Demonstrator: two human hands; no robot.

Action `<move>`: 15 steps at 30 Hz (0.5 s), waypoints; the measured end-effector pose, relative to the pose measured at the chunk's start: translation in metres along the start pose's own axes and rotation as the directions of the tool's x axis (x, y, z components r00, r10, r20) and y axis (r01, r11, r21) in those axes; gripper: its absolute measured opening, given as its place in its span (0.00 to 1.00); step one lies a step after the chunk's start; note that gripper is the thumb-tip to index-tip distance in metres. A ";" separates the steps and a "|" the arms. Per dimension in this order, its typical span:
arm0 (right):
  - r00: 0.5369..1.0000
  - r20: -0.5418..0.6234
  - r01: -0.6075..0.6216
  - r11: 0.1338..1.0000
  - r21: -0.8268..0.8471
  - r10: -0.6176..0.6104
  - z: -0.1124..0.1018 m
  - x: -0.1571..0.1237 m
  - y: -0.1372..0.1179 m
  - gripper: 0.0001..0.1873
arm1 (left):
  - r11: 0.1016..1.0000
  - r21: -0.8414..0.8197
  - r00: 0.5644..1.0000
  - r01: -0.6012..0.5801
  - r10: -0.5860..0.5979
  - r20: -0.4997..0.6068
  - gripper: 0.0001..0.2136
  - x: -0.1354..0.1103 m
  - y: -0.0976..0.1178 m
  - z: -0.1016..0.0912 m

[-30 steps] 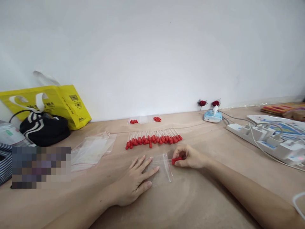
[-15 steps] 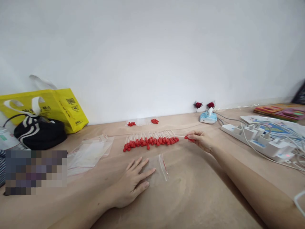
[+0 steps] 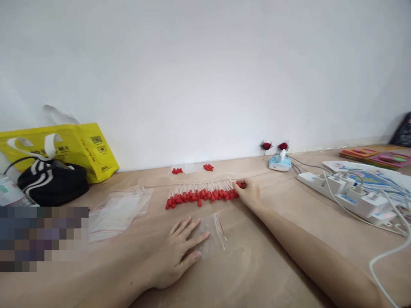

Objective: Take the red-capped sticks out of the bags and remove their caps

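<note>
A row of red-tipped white sticks point(image 3: 199, 196) lies across the table, red ends toward me and pale ends toward the wall. At the row's right end, my right hand point(image 3: 248, 192) is closed, pinching a red-tipped stick point(image 3: 228, 178) whose pale end points up and left. Its red part is mostly hidden by my fingers. My left hand point(image 3: 180, 250) lies flat with fingers spread, resting on the left part of a clear zip bag point(image 3: 213, 235) with a red seal line. The bag looks flat.
By the wall lie clear bags point(image 3: 192, 167) with red-tipped sticks. More zip bags point(image 3: 120, 211) are at left, near a yellow bag point(image 3: 99, 149) and black pouch point(image 3: 54, 182). At right are tissues point(image 3: 280, 163), two red roses point(image 3: 266, 146) and a power strip point(image 3: 346, 194) with cables.
My right hand has moved left with its red-tipped stick, up to the right end of the row. My left hand stays on the zip bag. The view has shifted slightly.
</note>
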State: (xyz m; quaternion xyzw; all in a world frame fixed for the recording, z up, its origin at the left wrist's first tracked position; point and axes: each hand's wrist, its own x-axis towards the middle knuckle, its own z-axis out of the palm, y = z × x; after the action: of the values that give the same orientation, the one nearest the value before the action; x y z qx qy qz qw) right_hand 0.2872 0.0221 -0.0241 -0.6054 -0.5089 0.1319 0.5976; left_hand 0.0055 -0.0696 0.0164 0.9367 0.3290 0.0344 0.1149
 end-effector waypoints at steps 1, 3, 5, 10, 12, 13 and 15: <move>1.000 0.013 0.019 1.000 -0.016 -0.019 0.001 -0.001 0.000 0.12 | 1.000 0.003 1.000 0.004 -0.004 0.006 0.20 0.000 0.000 0.000; 0.998 0.041 0.055 0.998 -0.040 -0.053 0.001 -0.002 0.002 0.12 | 1.000 0.009 1.000 0.017 -0.017 0.026 0.20 -0.001 0.000 0.001; 0.995 0.067 0.084 0.995 -0.059 -0.080 0.002 -0.005 0.002 0.12 | 0.999 0.016 0.999 0.031 -0.032 0.038 0.20 -0.001 -0.001 0.001; 0.988 0.101 0.128 0.986 -0.103 -0.118 0.003 -0.008 0.002 0.11 | 0.999 0.017 0.998 0.048 -0.049 0.036 0.20 0.001 -0.001 0.000; 0.986 0.101 0.143 0.983 -0.119 -0.131 0.003 -0.007 0.001 0.12 | 0.998 0.009 0.997 0.060 -0.060 0.039 0.20 0.001 0.002 -0.001; 0.985 0.101 0.150 0.981 -0.125 -0.138 0.002 -0.007 0.000 0.12 | 0.998 0.006 0.996 0.069 -0.069 0.047 0.20 0.001 0.003 -0.002; 0.983 0.105 0.164 0.978 -0.131 -0.151 0.001 -0.006 0.000 0.13 | 0.995 0.008 0.994 0.095 -0.096 0.059 0.20 0.001 0.006 -0.004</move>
State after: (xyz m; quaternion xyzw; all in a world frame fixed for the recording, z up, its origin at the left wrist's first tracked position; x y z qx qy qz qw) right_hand 0.2834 0.0179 -0.0274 -0.5967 -0.5908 0.0766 0.5377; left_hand 0.0094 -0.0729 0.0222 0.9208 0.3701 0.0002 0.1235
